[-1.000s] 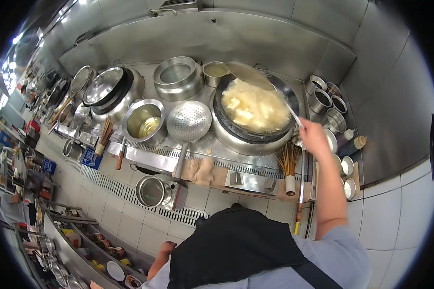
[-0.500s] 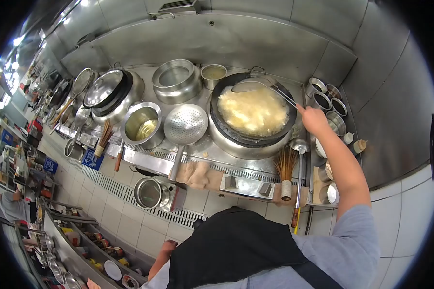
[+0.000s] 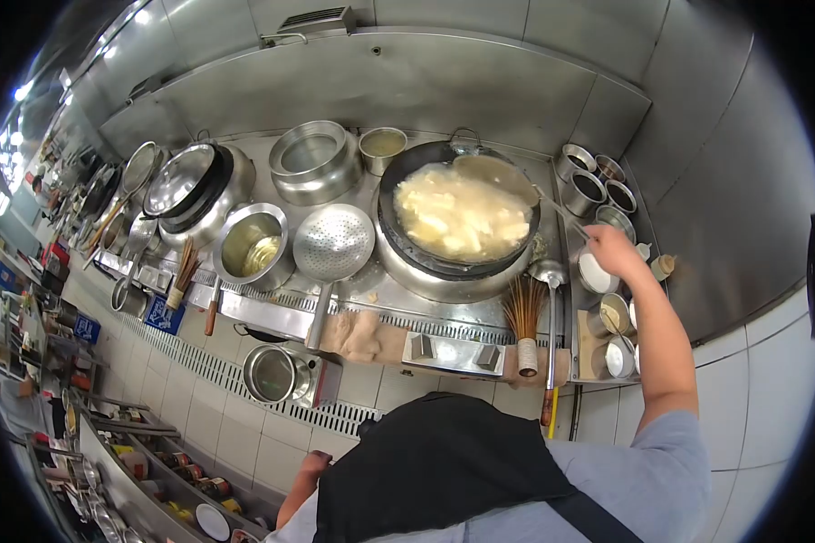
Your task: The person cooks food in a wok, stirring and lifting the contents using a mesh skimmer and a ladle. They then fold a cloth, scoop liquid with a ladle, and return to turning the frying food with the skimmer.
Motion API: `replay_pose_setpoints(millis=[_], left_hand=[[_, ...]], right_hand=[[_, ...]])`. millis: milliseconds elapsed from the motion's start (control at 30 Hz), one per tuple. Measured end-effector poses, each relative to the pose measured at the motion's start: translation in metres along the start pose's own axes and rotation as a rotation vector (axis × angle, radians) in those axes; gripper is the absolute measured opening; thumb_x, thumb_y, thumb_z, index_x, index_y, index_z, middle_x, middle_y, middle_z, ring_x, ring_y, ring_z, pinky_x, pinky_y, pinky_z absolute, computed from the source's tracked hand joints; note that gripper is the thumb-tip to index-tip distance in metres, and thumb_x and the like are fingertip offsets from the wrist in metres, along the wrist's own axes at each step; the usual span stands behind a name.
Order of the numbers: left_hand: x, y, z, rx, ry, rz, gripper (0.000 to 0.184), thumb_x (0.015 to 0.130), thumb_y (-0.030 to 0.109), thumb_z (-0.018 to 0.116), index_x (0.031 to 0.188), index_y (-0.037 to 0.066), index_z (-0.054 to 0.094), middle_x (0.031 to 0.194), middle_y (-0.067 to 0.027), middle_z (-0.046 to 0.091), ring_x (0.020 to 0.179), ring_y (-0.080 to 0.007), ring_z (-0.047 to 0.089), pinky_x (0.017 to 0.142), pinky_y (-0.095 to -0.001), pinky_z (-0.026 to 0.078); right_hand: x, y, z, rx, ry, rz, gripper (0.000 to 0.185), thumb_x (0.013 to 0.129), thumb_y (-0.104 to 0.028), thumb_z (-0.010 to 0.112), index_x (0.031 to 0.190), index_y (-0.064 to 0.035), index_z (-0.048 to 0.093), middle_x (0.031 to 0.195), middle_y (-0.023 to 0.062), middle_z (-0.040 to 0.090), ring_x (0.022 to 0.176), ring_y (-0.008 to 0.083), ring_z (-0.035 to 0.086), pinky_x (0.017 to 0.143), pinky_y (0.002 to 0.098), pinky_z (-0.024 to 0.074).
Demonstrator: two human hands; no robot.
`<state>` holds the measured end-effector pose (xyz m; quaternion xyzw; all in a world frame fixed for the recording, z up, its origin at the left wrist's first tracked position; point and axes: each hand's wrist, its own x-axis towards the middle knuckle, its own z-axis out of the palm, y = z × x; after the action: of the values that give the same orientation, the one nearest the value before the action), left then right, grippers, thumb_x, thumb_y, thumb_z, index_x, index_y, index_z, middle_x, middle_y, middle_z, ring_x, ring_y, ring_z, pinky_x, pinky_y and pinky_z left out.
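My right hand [image 3: 614, 250] is closed around the handle of a mesh skimmer [image 3: 491, 177]. The skimmer's round head lies at the far right side of a black wok [image 3: 398, 237], over the liquid. Pale yellowish-white pieces of food [image 3: 462, 217] fill the wok in cloudy, bubbling liquid. Low at the left, my left hand [image 3: 313, 464] hangs beside the black apron, away from the stove; its fingers are too hidden to make out. A perforated ladle [image 3: 333, 241] rests left of the wok, and a solid ladle [image 3: 547, 271] lies to its right.
Left of the wok stand a deep pot [image 3: 254, 248], a large pot [image 3: 315, 163] and a lidded wok [image 3: 185, 181]. A bamboo brush [image 3: 524, 317] leans at the stove's front edge. Seasoning containers [image 3: 586, 188] line the right side. Below, a small pot [image 3: 272, 374] sits near the floor drain.
My right hand has drawn back to the right and down. The skimmer's head has turned from edge-on to face-on at the wok's right side. The camera view has shifted slightly.
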<state>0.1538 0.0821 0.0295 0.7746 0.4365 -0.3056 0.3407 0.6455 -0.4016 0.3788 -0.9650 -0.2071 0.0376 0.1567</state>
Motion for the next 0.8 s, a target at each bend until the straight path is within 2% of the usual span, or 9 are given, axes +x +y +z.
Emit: replay_pose_setpoints(millis=[133, 200, 233, 300, 367, 433, 467, 567, 800], left_hand=[[0.011, -0.018, 0.008, 0.073, -0.028, 0.055, 0.035, 0.077, 0.032, 0.059, 0.097, 0.003, 0.066, 0.105, -0.0208, 0.062, 0.102, -0.0315, 0.059, 0.086, -0.0397, 0.046], [0.024, -0.040, 0.016, 0.028, -0.039, 0.138, 0.034, 0.077, 0.031, 0.060, 0.098, 0.004, 0.066, 0.104, -0.0213, 0.062, 0.102, -0.0319, 0.059, 0.086, -0.0402, 0.046], [0.031, -0.053, 0.022, 0.004, -0.021, 0.144, 0.033, 0.077, 0.029, 0.060, 0.098, 0.004, 0.066, 0.101, -0.0205, 0.063, 0.099, -0.0306, 0.060, 0.084, -0.0398, 0.047], [0.029, -0.056, 0.019, -0.022, -0.001, 0.147, 0.032, 0.077, 0.028, 0.061, 0.098, 0.004, 0.066, 0.098, -0.0197, 0.065, 0.096, -0.0292, 0.062, 0.082, -0.0393, 0.048], [-0.024, -0.013, -0.011, 0.237, 0.000, 0.147, 0.030, 0.078, 0.026, 0.060, 0.094, 0.002, 0.066, 0.093, -0.0167, 0.067, 0.090, -0.0256, 0.065, 0.078, -0.0373, 0.051], [-0.054, 0.015, -0.021, -0.011, 0.025, 0.011, 0.028, 0.078, 0.026, 0.060, 0.091, 0.002, 0.067, 0.091, -0.0155, 0.067, 0.087, -0.0242, 0.065, 0.077, -0.0367, 0.051], [-0.061, 0.020, -0.022, -0.253, 0.049, -0.115, 0.027, 0.079, 0.025, 0.059, 0.088, 0.002, 0.067, 0.089, -0.0142, 0.068, 0.084, -0.0227, 0.066, 0.075, -0.0361, 0.052], [-0.071, 0.010, -0.014, -0.189, 0.040, -0.059, 0.025, 0.079, 0.026, 0.058, 0.084, 0.003, 0.068, 0.084, -0.0149, 0.068, 0.078, -0.0223, 0.067, 0.072, -0.0363, 0.052], [-0.056, -0.035, 0.016, -0.193, 0.037, -0.040, 0.034, 0.079, 0.032, 0.059, 0.089, 0.001, 0.068, 0.087, -0.0164, 0.068, 0.079, -0.0253, 0.066, 0.073, -0.0372, 0.052]], right_hand=[[0.020, 0.027, 0.002, -0.067, 0.305, -0.103, 0.017, 0.083, -0.012, 0.050, 0.089, 0.0014, 0.058, 0.075, 0.0204, 0.062, 0.068, 0.0353, 0.062, 0.067, 0.0419, 0.0483], [0.031, 0.020, 0.003, -0.012, 0.204, 0.130, 0.015, 0.085, -0.011, 0.048, 0.088, -0.0002, 0.058, 0.066, 0.0171, 0.061, 0.052, 0.0291, 0.060, 0.053, 0.0394, 0.0479], [0.037, 0.025, 0.008, -0.007, 0.205, 0.133, 0.015, 0.085, -0.011, 0.048, 0.088, -0.0002, 0.058, 0.066, 0.0171, 0.061, 0.052, 0.0291, 0.060, 0.053, 0.0394, 0.0479], [0.052, 0.040, 0.025, 0.232, 0.072, 0.244, 0.015, 0.086, -0.010, 0.046, 0.078, 0.0000, 0.055, 0.057, 0.0127, 0.057, 0.038, 0.0219, 0.052, 0.038, 0.0361, 0.0407], [0.054, 0.056, 0.028, 0.372, -0.063, 0.239, 0.017, 0.088, -0.011, 0.046, 0.075, -0.0013, 0.052, 0.055, 0.0085, 0.052, 0.035, 0.0173, 0.047, 0.034, 0.0326, 0.0360], [0.050, 0.058, 0.027, 0.672, -0.252, 0.292, 0.018, 0.087, -0.009, 0.046, 0.070, -0.0042, 0.047, 0.050, 0.0042, 0.046, 0.031, 0.0125, 0.039, 0.029, 0.0294, 0.0294], [0.052, 0.063, 0.031, 0.672, -0.263, 0.279, 0.018, 0.087, -0.009, 0.046, 0.070, -0.0042, 0.047, 0.050, 0.0042, 0.046, 0.031, 0.0125, 0.039, 0.029, 0.0294, 0.0294], [0.060, 0.071, 0.054, 1.051, -0.450, 0.417, 0.011, 0.092, -0.013, 0.046, 0.082, -0.0084, 0.049, 0.055, -0.0003, 0.046, 0.033, 0.0074, 0.033, 0.028, 0.0239, 0.0229], [0.067, 0.045, 0.081, 1.250, -0.540, 0.405, 0.012, 0.093, -0.014, 0.047, 0.096, -0.0055, 0.055, 0.056, -0.0005, 0.045, 0.033, 0.0059, 0.032, 0.029, 0.0215, 0.0211]])
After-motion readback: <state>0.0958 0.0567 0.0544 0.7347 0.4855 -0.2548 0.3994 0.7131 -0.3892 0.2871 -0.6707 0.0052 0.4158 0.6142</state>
